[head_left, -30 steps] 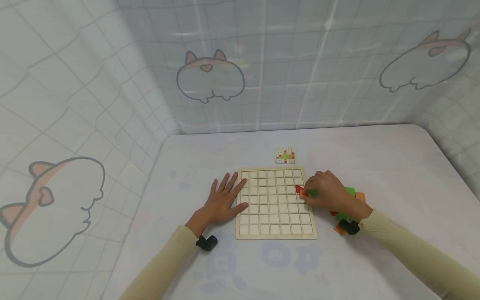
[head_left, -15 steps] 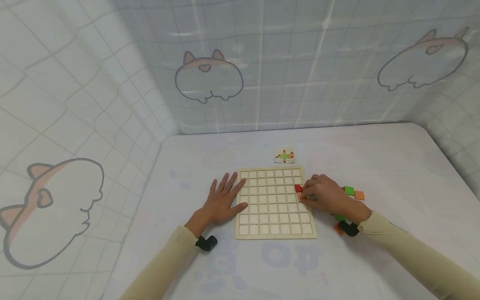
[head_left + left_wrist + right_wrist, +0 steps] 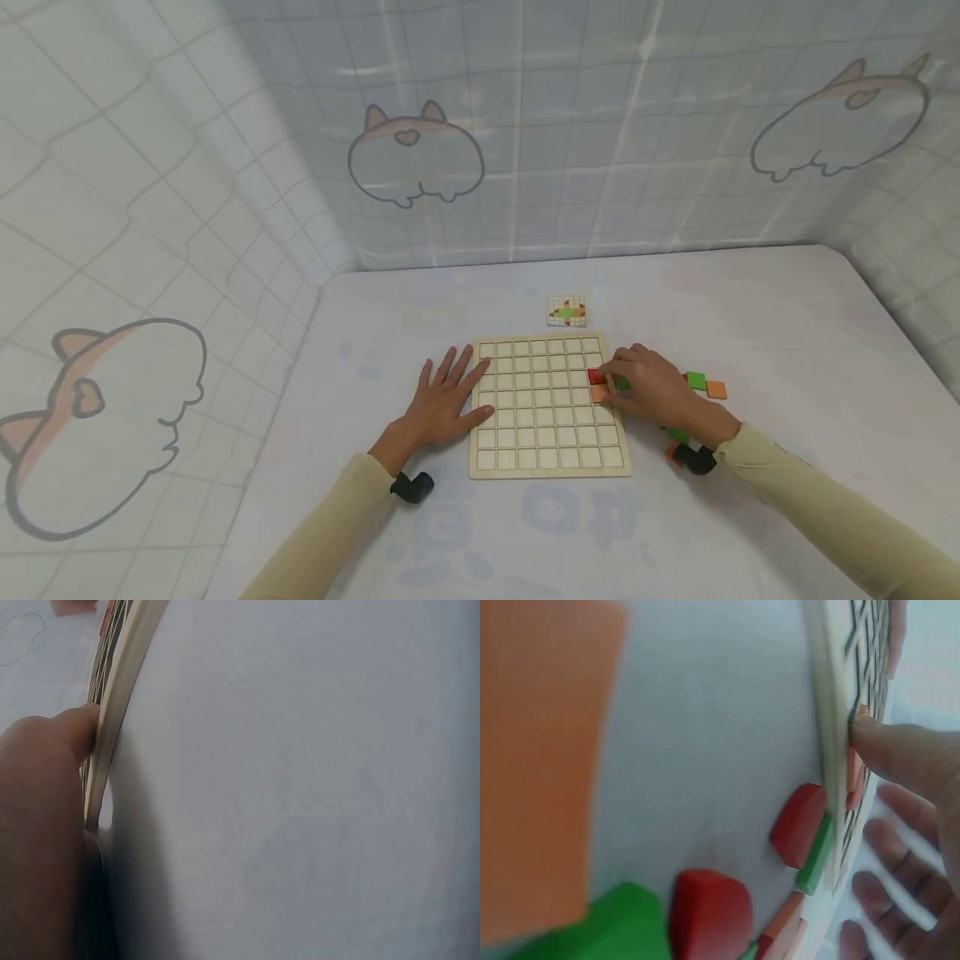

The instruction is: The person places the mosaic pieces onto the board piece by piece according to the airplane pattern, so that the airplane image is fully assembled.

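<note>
A pale wooden board (image 3: 551, 413) with a grid of square recesses lies flat on the table. My left hand (image 3: 444, 408) rests at its left edge with fingers spread, thumb and index finger on the board. A red tile (image 3: 595, 376) and an orange tile (image 3: 599, 394) sit in the rightmost column, one below the other. Over the right edge, my right hand (image 3: 648, 387) touches these tiles. Its thumb (image 3: 885, 746) is on the orange one in the right wrist view, the other fingers loosely bent. A green tile (image 3: 622, 382) shows partly under that hand.
Beyond the board lies a small pattern card (image 3: 566, 311). Loose pieces lie right of the board, partly hidden by the right arm: a green square (image 3: 696, 381), an orange square (image 3: 716, 389), another green piece (image 3: 679, 435). In the right wrist view, red pieces (image 3: 712, 919) lie nearby.
The orange tile, earlier between my right fingers and askew, now lies flat in the cell below the red tile. My right index finger has shifted toward the red tile. The left hand stays put.
</note>
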Motion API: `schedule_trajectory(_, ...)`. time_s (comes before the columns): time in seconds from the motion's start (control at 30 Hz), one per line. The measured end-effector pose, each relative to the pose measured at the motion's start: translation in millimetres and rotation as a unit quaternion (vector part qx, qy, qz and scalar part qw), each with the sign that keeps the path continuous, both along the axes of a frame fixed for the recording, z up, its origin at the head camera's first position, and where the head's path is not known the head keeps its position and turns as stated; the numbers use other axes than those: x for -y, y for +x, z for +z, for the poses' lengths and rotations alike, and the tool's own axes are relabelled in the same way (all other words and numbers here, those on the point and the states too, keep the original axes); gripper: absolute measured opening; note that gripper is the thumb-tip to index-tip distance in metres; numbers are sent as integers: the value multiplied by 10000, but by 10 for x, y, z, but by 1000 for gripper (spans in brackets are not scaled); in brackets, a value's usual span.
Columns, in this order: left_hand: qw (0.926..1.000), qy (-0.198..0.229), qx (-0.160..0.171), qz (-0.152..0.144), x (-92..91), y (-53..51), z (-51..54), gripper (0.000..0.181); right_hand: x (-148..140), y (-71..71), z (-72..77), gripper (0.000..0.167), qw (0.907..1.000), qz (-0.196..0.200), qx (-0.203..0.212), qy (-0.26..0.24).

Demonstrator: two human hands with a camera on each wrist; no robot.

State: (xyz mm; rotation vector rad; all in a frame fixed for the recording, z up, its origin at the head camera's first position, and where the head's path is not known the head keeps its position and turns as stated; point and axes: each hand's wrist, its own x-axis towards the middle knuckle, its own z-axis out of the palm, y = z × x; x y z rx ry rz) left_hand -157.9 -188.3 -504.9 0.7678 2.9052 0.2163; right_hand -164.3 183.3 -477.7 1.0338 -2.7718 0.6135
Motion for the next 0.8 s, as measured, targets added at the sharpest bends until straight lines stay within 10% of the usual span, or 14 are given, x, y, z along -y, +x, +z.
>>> schedule_trajectory(0.8,10000,54,10,-27,3,4,23,80,-292,207,21,33,9974,-691,62,202)
